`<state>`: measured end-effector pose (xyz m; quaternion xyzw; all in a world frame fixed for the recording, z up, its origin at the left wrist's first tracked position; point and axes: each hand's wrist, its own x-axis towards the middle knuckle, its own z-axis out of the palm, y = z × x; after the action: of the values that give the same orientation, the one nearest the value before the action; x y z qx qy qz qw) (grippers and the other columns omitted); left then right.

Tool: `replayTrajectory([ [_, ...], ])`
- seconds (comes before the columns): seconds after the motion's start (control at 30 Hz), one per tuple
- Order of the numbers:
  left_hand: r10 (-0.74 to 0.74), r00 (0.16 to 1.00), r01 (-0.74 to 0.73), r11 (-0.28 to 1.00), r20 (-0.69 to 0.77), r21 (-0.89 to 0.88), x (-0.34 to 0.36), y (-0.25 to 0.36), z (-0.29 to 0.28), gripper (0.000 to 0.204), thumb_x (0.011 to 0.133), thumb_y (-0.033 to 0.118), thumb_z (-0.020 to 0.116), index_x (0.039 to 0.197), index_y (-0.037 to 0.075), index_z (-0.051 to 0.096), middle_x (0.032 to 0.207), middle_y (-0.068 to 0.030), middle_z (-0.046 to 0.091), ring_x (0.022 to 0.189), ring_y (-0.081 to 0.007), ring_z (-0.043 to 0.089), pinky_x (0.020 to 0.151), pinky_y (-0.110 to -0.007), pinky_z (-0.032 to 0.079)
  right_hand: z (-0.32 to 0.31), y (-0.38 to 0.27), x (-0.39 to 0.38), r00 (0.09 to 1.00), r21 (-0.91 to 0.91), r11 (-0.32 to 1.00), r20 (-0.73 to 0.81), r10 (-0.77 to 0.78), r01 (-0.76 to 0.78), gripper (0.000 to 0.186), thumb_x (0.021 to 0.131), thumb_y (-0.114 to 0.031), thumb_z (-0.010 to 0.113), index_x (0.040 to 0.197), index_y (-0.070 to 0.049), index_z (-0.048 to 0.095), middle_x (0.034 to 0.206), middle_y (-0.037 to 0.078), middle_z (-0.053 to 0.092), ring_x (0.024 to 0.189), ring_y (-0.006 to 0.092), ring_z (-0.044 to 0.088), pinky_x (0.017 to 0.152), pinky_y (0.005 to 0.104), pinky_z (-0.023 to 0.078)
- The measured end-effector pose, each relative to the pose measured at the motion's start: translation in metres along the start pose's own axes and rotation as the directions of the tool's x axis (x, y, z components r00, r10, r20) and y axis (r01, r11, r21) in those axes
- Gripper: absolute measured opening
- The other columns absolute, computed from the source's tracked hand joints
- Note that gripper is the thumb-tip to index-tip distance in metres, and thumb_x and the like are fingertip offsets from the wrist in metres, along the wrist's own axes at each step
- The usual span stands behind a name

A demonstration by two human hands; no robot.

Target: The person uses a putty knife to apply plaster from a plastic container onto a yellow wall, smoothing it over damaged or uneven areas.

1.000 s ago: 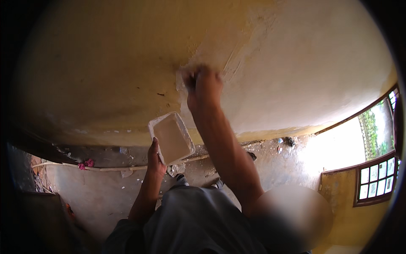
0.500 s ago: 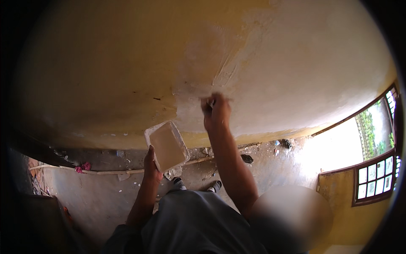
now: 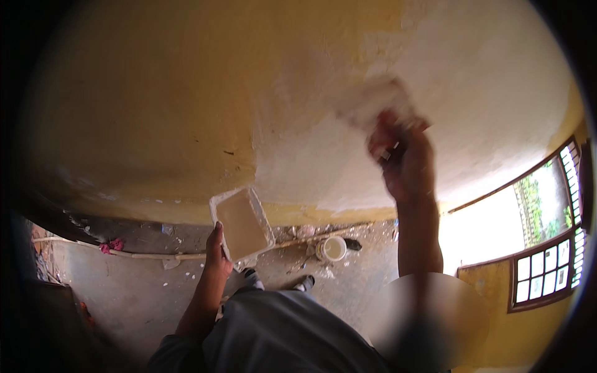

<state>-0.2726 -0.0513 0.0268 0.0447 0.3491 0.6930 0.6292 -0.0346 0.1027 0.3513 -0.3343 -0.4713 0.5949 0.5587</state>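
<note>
My left hand (image 3: 217, 248) grips a white rectangular tray (image 3: 242, 224) of smooth beige paste at its left edge. My right hand (image 3: 403, 158) is closed round a wide, flat spreading blade (image 3: 376, 99), smeared by motion, over the upper right part of the wall. The yellow wall (image 3: 149, 93) carries a pale, uneven coated area (image 3: 323, 168) across its right side, with streaks and a rough edge where it meets the bare yellow.
On the littered floor (image 3: 137, 286) are a white bucket (image 3: 334, 248), a dark lump (image 3: 352, 244), a long pale pole (image 3: 149, 255) along the wall's foot and a pink cloth (image 3: 112, 245). At right stand a bright opening and a barred window (image 3: 538, 273).
My right hand with the blade has swept across the wall, first down, then up and to the right. The tray sits slightly lower and further left, and the white bucket has come into sight.
</note>
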Motion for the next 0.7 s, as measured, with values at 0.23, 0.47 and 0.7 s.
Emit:
replayTrajectory([
  [0.23, -0.010, 1.000, 0.011, 1.000, 0.002, -0.014, 0.002, -0.001, 0.003, 0.061, 0.093, 0.042, 0.058, 0.137, 0.003, 0.042, 0.130, -0.0147, 0.055, 0.120, -0.0309, 0.054, 0.102, -0.048, 0.044, 0.017, -0.033, 0.015, 0.944, -0.498, 0.802, 0.173, -0.282, 0.330, 0.013, 0.090, -0.003, 0.053, 0.101, 0.003, 0.057, 0.077, 0.010, 0.062, 0.061, 0.0165, 0.062, 0.056, 0.0287, 0.053],
  [0.47, 0.010, 0.999, -0.006, 0.998, 0.053, -0.064, -0.003, -0.001, 0.011, 0.064, 0.092, 0.043, 0.060, 0.139, 0.004, 0.040, 0.134, -0.0138, 0.052, 0.123, -0.0305, 0.051, 0.104, -0.048, 0.042, 0.053, -0.099, 0.081, 0.125, -0.543, -0.819, 0.840, -0.529, 0.185, 0.029, 0.082, -0.009, 0.063, 0.111, -0.006, 0.066, 0.101, 0.007, 0.062, 0.091, 0.0193, 0.063, 0.068, 0.0312, 0.056],
  [0.7, 0.054, 0.996, -0.050, 0.997, 0.072, -0.059, -0.005, 0.001, 0.004, 0.067, 0.092, 0.045, 0.060, 0.141, 0.006, 0.037, 0.137, -0.0126, 0.050, 0.126, -0.0304, 0.048, 0.105, -0.048, 0.040, 0.000, 0.048, 0.017, 0.317, -0.429, -0.758, 0.899, -0.303, 0.492, 0.024, 0.083, -0.010, 0.060, 0.106, -0.006, 0.066, 0.107, 0.011, 0.063, 0.100, 0.0238, 0.062, 0.078, 0.0370, 0.057],
])
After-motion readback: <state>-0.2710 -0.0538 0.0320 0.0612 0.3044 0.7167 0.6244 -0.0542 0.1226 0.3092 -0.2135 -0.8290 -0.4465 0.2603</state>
